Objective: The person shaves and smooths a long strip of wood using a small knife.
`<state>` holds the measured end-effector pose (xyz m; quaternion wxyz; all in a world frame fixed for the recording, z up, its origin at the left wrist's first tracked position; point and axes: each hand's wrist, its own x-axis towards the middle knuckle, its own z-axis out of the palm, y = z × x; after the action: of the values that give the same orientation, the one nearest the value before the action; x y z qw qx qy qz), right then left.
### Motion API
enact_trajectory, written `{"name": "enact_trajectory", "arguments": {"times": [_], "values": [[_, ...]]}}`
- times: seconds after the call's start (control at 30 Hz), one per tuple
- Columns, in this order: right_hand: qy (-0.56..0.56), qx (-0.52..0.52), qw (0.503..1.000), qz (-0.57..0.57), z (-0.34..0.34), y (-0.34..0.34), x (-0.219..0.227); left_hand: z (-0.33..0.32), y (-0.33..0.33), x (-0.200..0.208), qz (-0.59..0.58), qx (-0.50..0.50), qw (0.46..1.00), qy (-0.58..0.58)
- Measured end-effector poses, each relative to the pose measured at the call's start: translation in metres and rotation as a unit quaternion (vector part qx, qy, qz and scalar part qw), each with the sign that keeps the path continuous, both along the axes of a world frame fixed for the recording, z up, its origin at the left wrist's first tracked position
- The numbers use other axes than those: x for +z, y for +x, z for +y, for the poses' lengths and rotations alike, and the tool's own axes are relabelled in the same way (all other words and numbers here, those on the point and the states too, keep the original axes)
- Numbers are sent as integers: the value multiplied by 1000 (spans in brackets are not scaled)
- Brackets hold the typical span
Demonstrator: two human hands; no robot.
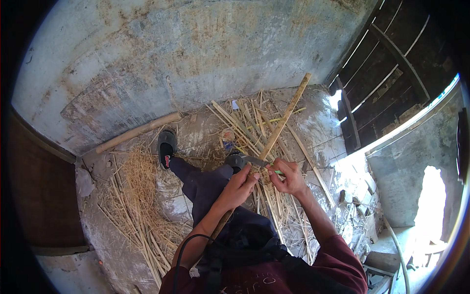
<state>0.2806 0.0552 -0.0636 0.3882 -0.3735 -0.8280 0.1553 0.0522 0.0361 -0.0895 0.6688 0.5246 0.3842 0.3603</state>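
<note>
A long bamboo strip [287,113] slants from the upper right down across my lap. My left hand [237,188] is closed around its lower part, thumb toward the blade. In my right hand [288,177] is a knife [254,160], its dull grey blade pointing left across the strip just beyond my left fingertips. A bit of green shows at the grip, the rest of which my fingers cover. The blade appears to touch the bamboo, but how deep it sits I cannot tell.
Split bamboo strips [247,122] lie scattered ahead of me. Shavings [137,171] and more strips heap at my left. A bamboo pole [139,131] rests along the stained wall [161,63]. Rubble [362,201] lies right, below a dark slatted wooden panel [387,73].
</note>
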Motion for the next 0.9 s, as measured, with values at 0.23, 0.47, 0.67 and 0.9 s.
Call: {"name": "enact_trajectory", "arguments": {"times": [0.23, 0.47, 0.67, 0.9], "values": [[10, -3, 1000, 5, 3, 1, -6, 4, 3, -3, 14, -10, 1000, 7], [-12, -117, 993, 9, 20, 32, 4, -1, -1, -2, -17, -24, 1000, -2], [-44, -130, 990, 20, 20, 35, 10, 2, 2, 0, -20, -24, 1000, 4], [-6, -48, 999, -12, 21, 22, 11, 0, 1, 4, -11, -31, 999, 4]]}}
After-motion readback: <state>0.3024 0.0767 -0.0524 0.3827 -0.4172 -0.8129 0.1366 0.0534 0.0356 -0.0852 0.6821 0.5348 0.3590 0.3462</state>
